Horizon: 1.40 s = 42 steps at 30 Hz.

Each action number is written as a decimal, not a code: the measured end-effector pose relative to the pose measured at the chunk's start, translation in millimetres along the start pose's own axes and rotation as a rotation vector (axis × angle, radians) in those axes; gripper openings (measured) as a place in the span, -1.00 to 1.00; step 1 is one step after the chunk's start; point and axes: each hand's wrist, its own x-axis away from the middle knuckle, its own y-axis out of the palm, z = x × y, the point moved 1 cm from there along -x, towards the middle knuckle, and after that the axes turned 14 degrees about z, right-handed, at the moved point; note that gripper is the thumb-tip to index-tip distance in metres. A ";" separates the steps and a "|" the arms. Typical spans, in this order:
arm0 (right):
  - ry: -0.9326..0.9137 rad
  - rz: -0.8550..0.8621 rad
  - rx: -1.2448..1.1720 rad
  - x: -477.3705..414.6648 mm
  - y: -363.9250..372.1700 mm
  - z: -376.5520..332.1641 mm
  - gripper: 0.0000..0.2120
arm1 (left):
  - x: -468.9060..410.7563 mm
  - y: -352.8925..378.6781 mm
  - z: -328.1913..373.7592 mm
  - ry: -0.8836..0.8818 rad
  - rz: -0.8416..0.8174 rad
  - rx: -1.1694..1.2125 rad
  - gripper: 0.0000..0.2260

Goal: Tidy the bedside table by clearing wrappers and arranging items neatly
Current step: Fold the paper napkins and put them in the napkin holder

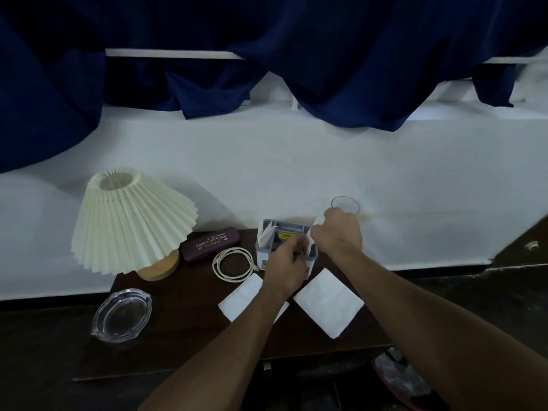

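Left hand [285, 269], right hand [339, 232] gripping wrapper [311, 241] over organizer [286, 225]; paper [264, 234] inside.

Dark wooden bedside table [184, 336] against white wall [296, 161]; blue curtain [267, 40] bunched above.

Far left: lamp [130, 223], pleated cream shade, wooden base. Just right of it, purple glasses case [210, 244], then coiled white cable [234, 264]. Near left corner: glass ashtray [121, 315].

Far centre: grey organiser [281, 226], folded white slip in its left compartment. Clear glass [345, 204] behind it, to the right.

Both hands meet over the organiser. Right hand [338, 232] grips a white paper [314, 229]. Left hand [284, 268] has fingers curled at the organiser's near edge; whether it holds anything is unclear.

Two white napkins lie near: left napkin [241, 296] partly under the left forearm, right napkin [327, 304] between the arms.
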 end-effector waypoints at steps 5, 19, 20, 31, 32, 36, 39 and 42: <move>-0.010 -0.038 0.085 3.6 13.5 -0.5 -0.76 | 2.7 -3.9 -7.2 -0.010 0.088 0.054 -0.57; 0.172 0.134 -0.004 21.1 -6.2 26.1 -0.44 | 31.6 -53.1 -34.8 0.082 0.414 -0.286 -0.79; 0.175 0.144 0.000 26.7 -7.7 30.0 -0.49 | 33.8 -58.8 -40.4 0.051 0.421 -0.367 -0.80; -0.186 -0.354 0.221 82.8 37.3 20.1 -0.73 | 40.4 -73.4 -70.8 -0.179 0.114 -0.933 -0.51; -0.209 -0.381 0.226 85.3 43.4 18.2 -0.73 | 37.3 -74.4 -70.5 -0.203 0.105 -0.911 -0.56; -0.251 -0.470 0.178 90.5 62.8 16.2 -0.72 | 29.6 -81.7 -68.3 -0.262 0.042 -0.747 -0.73; -0.253 -0.513 0.075 90.5 65.8 17.5 -0.47 | 25.1 -87.1 -65.7 -0.241 -0.060 -0.418 -0.89; -0.234 -0.571 -0.113 89.2 57.4 18.1 -0.29 | 27.8 -94.3 -52.1 -0.215 -0.168 -0.121 -0.88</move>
